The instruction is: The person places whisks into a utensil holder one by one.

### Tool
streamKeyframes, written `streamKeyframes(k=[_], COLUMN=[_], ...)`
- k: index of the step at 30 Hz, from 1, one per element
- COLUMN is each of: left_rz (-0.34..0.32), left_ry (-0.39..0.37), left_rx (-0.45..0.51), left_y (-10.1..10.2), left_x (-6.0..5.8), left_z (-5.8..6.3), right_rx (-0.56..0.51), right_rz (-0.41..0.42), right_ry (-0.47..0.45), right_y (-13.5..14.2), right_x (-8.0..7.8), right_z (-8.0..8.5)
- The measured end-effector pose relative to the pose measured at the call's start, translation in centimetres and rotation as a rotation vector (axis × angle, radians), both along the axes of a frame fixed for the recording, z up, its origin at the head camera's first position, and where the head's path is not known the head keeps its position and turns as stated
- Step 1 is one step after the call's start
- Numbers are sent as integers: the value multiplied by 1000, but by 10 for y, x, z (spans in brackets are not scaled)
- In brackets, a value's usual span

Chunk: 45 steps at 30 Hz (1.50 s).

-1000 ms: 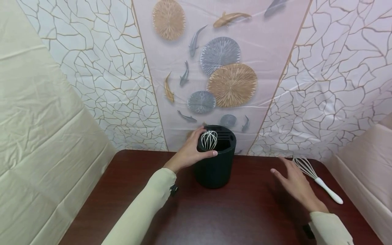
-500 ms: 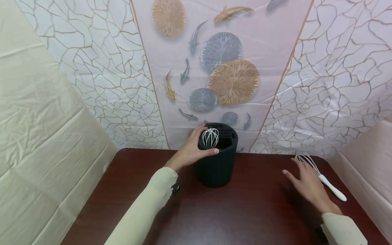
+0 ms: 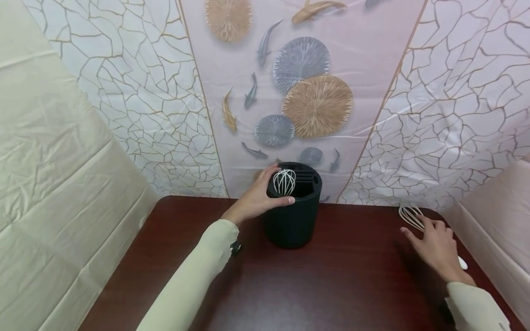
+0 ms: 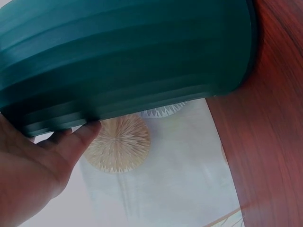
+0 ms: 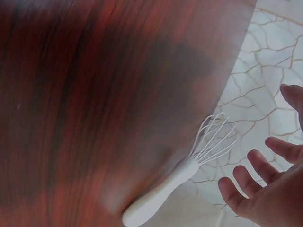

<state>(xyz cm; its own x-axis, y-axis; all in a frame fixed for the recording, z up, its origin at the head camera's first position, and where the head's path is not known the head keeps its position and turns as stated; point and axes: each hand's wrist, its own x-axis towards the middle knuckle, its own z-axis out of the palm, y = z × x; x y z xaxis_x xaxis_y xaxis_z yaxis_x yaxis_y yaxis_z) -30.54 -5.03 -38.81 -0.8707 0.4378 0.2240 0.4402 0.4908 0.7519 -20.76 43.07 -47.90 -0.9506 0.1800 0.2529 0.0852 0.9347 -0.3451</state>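
A dark green, nearly black utensil holder (image 3: 291, 223) stands upright at the back middle of the table. My left hand (image 3: 258, 195) grips its upper left side, thumb across the front just below the rim and fingers behind. Inside the holder, a white whisk (image 3: 284, 183) pokes its wire loops up on the left; the handle is hidden. In the left wrist view the fingers press on the holder's ribbed wall (image 4: 118, 61). My right hand (image 3: 436, 248) hovers over a second white whisk (image 5: 163, 191) at the table's right edge, fingers spread, holding nothing; in the head view it covers most of the handle.
The dark red wooden table (image 3: 331, 285) ends at a patterned cloth (image 3: 314, 105) hanging behind it. Pale cloth walls (image 3: 74, 184) rise on the left and right sides. Slots (image 3: 304, 177) line the back of the holder's opening.
My right hand has moved right until it lies over the second whisk, covering its handle in the head view. The left hand stays on the utensil holder. The head view has tipped slightly.
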Motion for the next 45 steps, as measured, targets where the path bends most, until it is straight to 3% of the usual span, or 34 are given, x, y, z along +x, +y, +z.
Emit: streamKeyframes(k=[6, 18, 25, 33, 40, 45], left_rz=[-9, -17, -8, -9, -17, -13], left_ry=[-9, -12, -13, -16, -1, -11], left_rx=[-15, 1, -1, -16, -25, -21], left_y=[0, -3, -3, -1, 1, 0], left_x=[-2, -3, -2, -2, -4, -2], left_z=[0, 0, 2, 4, 4, 2], right_rx=[-44, -88, -94, -86, -49, -95], right_rz=[8, 35, 62, -19, -15, -26], right_ry=[-1, -93, -71, -155, -226, -265], right_y=[16, 36, 45, 58, 71, 77], right_x=[-1, -10, -15, -15, -20, -22], right_z=[-9, -7, -5, -6, -12, -24])
